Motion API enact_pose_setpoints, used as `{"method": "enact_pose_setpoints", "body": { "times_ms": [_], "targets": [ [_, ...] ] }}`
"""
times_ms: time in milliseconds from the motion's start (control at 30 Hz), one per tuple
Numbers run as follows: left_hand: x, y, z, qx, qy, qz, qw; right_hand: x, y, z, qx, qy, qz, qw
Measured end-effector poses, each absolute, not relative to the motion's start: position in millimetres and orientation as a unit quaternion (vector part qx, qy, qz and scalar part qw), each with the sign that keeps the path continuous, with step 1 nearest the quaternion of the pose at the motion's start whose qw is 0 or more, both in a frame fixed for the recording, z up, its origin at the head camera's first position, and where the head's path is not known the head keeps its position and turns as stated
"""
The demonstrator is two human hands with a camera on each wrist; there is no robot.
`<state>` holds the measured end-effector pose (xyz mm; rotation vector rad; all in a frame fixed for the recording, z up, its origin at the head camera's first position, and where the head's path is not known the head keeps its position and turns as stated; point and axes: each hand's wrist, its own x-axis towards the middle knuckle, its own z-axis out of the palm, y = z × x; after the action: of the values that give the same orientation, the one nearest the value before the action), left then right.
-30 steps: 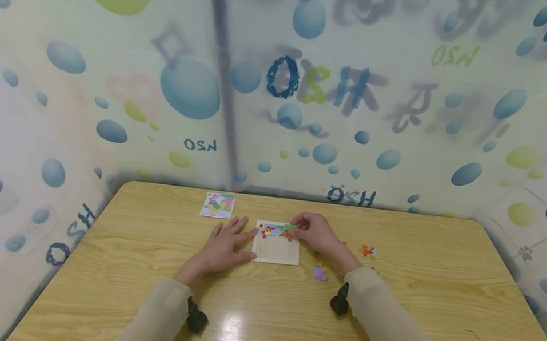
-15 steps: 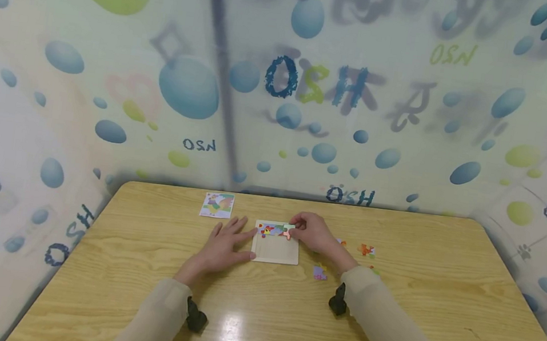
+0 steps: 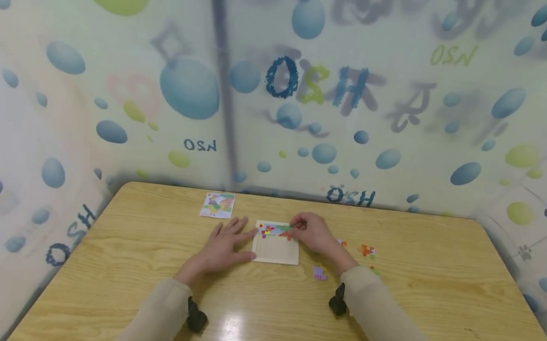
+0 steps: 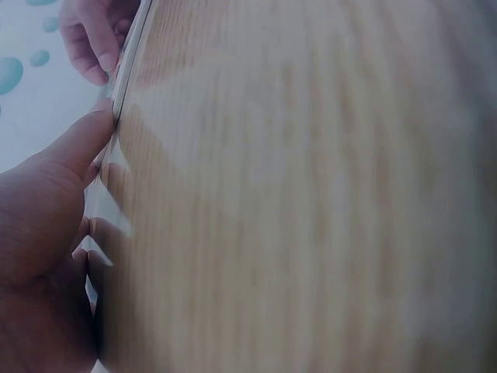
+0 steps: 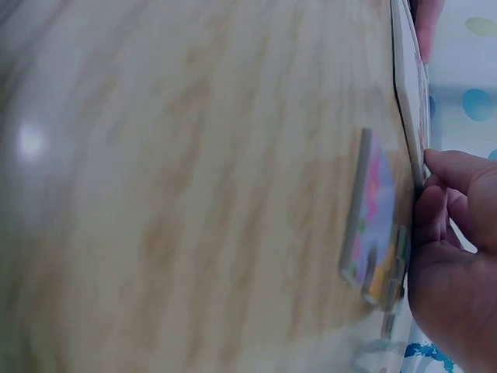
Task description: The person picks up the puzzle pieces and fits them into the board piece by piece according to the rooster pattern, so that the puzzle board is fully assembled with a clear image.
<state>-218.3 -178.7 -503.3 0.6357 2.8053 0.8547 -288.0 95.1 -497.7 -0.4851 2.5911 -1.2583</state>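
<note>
A square wooden puzzle tray (image 3: 275,251) lies on the table, with colourful jigsaw pieces (image 3: 271,229) along its far side. My left hand (image 3: 223,249) rests spread on the table, thumb and a fingertip at the tray's left edge. At the far right corner my right hand (image 3: 314,233) pinches a green and red puzzle piece (image 3: 286,232), partly hidden by its fingers. In the right wrist view, thumb and fingers of the right hand (image 5: 458,210) meet at the tray's edge. The left wrist view shows the left thumb (image 4: 89,136) against the tray's side.
Loose puzzle pieces lie right of the tray: a purple and yellow one (image 3: 320,273), an orange one (image 3: 367,251), and others partly behind the right wrist. A picture card (image 3: 218,205) lies at the back left of the wooden table (image 3: 254,318). A patterned wall stands behind.
The puzzle piece under my right fingers looked pale and shiny half a second ago; now its green and red print shows. The right hand shifted slightly; the left stayed still.
</note>
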Motion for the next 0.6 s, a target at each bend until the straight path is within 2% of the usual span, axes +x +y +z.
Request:
{"method": "enact_pose_setpoints", "body": {
  "times_ms": [600],
  "targets": [
    [-216.4,-178.1,-501.3,0.208,0.934,0.281,0.076,-284.1,92.7,-496.2,-0.184,0.890,-0.406,0.092]
  ]
}}
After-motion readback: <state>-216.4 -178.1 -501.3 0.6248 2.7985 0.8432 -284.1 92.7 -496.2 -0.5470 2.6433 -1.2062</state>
